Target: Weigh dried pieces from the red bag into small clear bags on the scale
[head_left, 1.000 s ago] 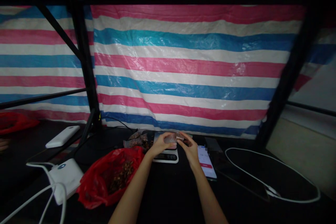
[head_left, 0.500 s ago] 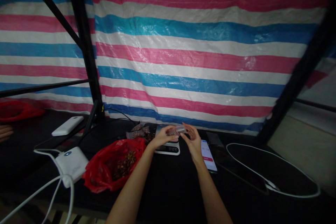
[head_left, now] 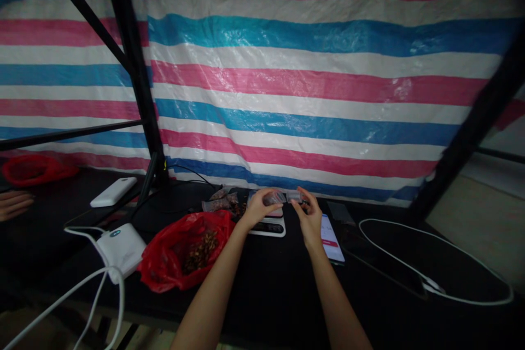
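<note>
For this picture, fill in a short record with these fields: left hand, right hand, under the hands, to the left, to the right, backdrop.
left hand: left hand grips a small clear bag
right hand: right hand pinches the bag's other end
under the hands: scale
to the left: red bag of brown pieces, white charger
to the right: lit phone, white cable
backdrop: striped tarp

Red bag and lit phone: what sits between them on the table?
In the head view, between the red bag and the lit phone sits a white scale. Both hands, left hand and right hand, hold a small clear bag above it.
</note>
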Tool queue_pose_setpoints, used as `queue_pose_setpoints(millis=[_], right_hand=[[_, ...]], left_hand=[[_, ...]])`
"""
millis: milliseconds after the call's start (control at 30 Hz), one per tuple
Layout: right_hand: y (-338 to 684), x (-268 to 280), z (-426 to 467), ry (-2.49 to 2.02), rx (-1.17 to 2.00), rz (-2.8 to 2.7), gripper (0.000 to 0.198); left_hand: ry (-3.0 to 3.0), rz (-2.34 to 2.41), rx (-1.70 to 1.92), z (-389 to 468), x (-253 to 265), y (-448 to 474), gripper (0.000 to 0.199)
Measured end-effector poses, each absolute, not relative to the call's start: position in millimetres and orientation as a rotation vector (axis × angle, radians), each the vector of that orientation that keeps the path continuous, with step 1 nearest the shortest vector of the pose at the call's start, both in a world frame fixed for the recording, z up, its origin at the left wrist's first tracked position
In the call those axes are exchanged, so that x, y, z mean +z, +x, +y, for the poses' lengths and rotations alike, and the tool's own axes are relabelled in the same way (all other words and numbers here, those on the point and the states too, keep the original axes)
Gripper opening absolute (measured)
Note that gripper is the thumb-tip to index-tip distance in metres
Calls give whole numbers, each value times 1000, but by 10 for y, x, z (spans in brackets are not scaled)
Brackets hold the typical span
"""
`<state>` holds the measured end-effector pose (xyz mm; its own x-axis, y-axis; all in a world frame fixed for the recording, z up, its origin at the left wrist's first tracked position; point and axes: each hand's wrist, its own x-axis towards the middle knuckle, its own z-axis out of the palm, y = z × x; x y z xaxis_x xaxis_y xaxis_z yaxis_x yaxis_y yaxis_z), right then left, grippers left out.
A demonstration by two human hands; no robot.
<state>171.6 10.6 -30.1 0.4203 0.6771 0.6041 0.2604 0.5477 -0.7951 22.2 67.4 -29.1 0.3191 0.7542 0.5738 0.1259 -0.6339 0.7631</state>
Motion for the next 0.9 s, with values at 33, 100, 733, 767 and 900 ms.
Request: queue_pose_setpoints(millis=[33,100,733,767,900], right_hand=[[1720,-315,124,-988,349,-1121,39],[1721,-348,164,-940,414,-1063,39],[884,-481,-255,-915,304,-1959,36],[808,-485,-281,-899,326,-2038,35],[542,-389,-281,-856,310,-2300,33]], left_hand=[[2018,836,1378,720,-331,218,42],[2088,962,1405,807,-412,219,43],[1194,1595,2260,-1247,-626,-559,30],[989,1575,2302,-1370,-741,-619,38],[547,1437,2080,-1490,-968,-777,56]])
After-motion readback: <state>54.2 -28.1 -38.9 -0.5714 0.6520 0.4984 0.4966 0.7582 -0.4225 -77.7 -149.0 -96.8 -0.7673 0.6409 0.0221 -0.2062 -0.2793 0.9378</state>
